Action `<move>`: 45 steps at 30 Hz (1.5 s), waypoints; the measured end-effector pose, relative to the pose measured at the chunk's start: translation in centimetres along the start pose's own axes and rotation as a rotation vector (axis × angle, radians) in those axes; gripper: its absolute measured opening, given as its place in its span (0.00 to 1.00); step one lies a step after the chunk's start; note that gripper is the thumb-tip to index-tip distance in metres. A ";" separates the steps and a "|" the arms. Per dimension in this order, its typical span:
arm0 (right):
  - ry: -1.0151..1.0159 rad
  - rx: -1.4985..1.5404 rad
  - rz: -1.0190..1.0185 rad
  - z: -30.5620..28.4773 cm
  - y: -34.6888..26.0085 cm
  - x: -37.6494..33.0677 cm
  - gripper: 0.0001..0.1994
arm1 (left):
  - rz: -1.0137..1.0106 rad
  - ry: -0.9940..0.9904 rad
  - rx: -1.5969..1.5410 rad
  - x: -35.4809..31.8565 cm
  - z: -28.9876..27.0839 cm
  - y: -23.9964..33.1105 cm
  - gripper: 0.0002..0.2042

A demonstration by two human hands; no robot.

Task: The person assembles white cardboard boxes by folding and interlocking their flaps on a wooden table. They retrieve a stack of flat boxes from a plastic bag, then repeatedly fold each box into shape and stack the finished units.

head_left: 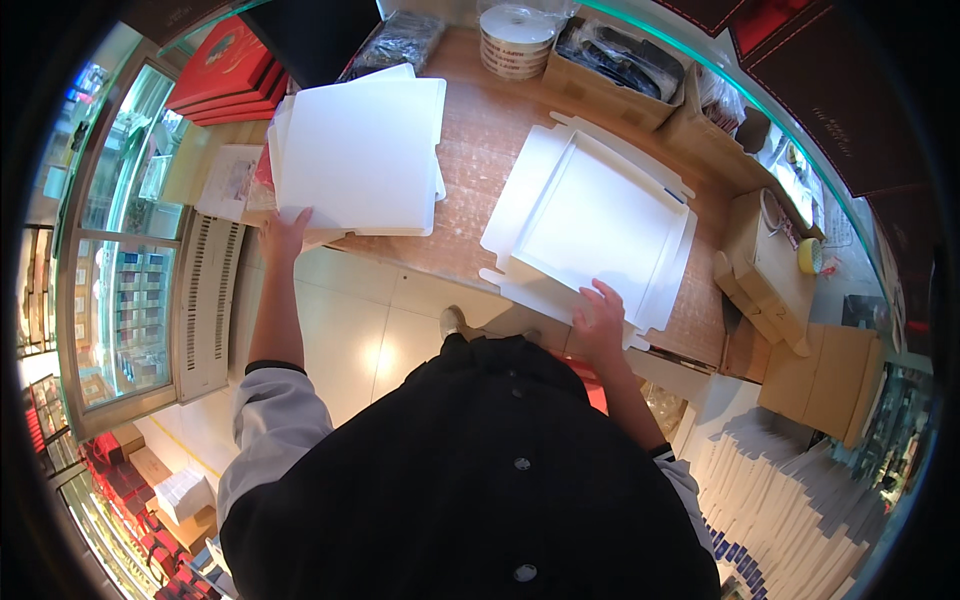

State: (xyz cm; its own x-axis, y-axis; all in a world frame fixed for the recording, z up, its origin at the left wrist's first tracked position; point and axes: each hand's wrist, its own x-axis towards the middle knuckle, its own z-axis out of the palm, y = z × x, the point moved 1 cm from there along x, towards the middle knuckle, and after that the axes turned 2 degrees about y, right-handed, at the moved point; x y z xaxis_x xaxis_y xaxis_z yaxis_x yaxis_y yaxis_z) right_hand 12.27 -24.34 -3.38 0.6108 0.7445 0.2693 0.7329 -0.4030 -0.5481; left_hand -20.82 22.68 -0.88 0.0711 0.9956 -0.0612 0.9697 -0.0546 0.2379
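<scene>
1. In the head view we see the left hand [284, 236] gripping the near edge of the stack of white sheets [360, 155] on the wooden table [480, 140].
2. The right hand [600, 322], fingers spread, presses on the flat white box blank [595, 222] lying at the table's near edge.

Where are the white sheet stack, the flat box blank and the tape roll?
sheet stack [360, 150], head view, middle of the top sheet.
box blank [600, 220], head view, centre of its flat panel.
tape roll [812, 256], head view, on the yellow roll's side.
</scene>
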 end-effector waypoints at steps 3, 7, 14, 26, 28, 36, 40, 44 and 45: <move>-0.019 0.014 0.049 0.9 -0.5 -0.1 0.18 | 0.012 -0.016 -0.052 1.0 0.1 -0.8 0.45; -0.007 0.026 0.069 1.2 -0.8 -0.2 0.18 | -0.005 0.031 -0.234 2.9 0.3 -2.1 0.42; 0.016 0.022 0.058 1.5 -0.3 -0.2 0.18 | -0.079 -0.283 -0.817 4.4 -4.8 -1.0 0.25; -0.307 0.941 0.318 -4.5 -8.8 4.6 0.28 | 0.452 0.066 -0.984 -12.4 -18.9 9.3 0.16; -0.469 1.314 0.289 -5.9 -12.4 6.2 0.35 | 0.627 0.030 -0.764 -16.9 -20.0 12.5 0.15; -0.201 1.839 0.595 -9.4 -17.2 6.5 0.33 | 1.581 -0.333 -0.652 -29.5 -15.4 21.1 0.25; -0.121 1.824 0.618 -9.5 -9.4 4.3 0.23 | 1.546 -0.239 -0.656 -29.9 -12.4 22.2 0.25; 0.084 1.719 0.712 -9.3 -0.9 1.9 0.19 | 0.963 0.125 -0.672 -23.9 -6.2 22.8 0.26; 0.106 1.728 0.728 -9.1 0.5 2.0 0.18 | 0.843 0.010 -0.693 -22.4 -3.2 22.3 0.22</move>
State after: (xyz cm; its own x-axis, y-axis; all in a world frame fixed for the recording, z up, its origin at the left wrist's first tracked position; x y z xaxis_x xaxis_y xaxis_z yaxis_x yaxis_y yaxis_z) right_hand 16.58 -27.90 4.03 0.6861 0.6383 -0.3490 -0.6740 0.3773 -0.6351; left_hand -1.50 -0.57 8.92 0.6463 0.6590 0.3847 0.2677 -0.6679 0.6944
